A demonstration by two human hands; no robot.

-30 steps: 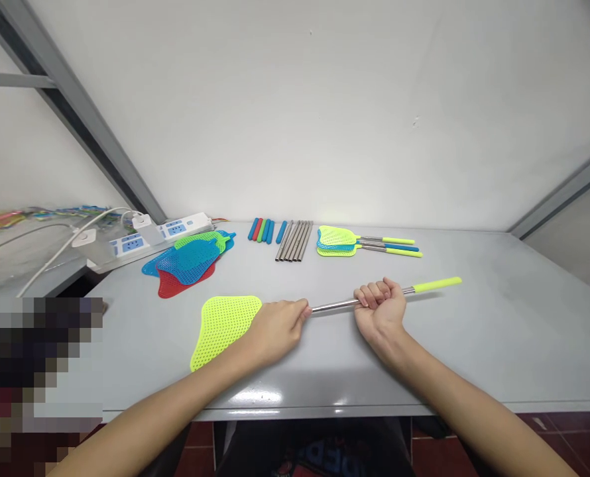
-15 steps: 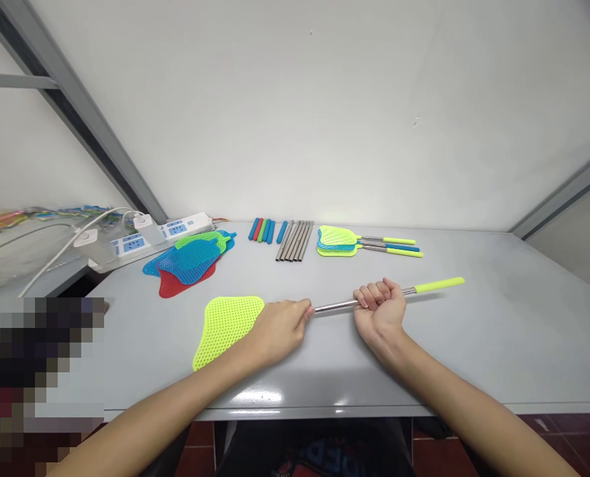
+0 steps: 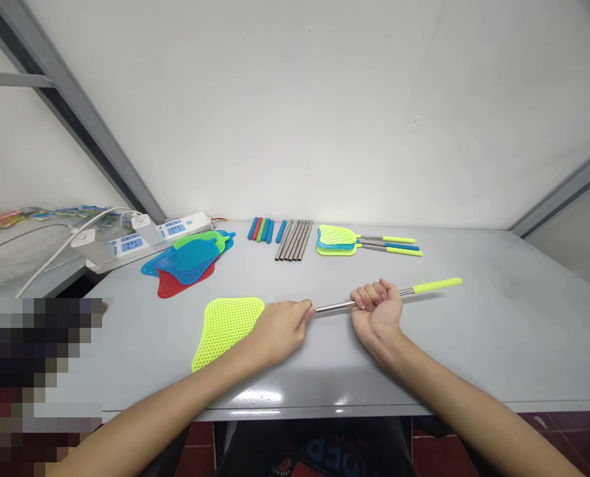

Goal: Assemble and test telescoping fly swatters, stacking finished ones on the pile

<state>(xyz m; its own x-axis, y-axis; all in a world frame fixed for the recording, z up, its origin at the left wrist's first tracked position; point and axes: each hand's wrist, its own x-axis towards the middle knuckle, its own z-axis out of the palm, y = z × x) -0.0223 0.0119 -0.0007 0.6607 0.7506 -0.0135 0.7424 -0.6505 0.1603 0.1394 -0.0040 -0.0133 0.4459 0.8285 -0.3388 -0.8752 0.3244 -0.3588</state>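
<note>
A fly swatter (image 3: 335, 307) with a yellow-green mesh head, a metal rod and a yellow-green grip lies across both my hands, just above the grey table. My left hand (image 3: 286, 328) is closed around the place where head and rod meet, hiding that joint. Palm up, my right hand (image 3: 378, 311) wraps its fingers round the rod, short of the grip. The mesh head (image 3: 230, 328) spreads out to the left, partly covered by my left forearm. The grip (image 3: 437, 285) points to the right, tilted slightly up.
Loose blue, green and red swatter heads (image 3: 190, 262) are piled at the left, by a white power strip (image 3: 188, 225) with plugs. Along the back lie coloured grips (image 3: 260, 230), metal rods (image 3: 295, 240) and several whole swatters (image 3: 337, 240). A blurred-out patch covers the lower left.
My right hand and the swatter's grip end have shifted very slightly to the left. My left hand keeps its hold, nearly still.
</note>
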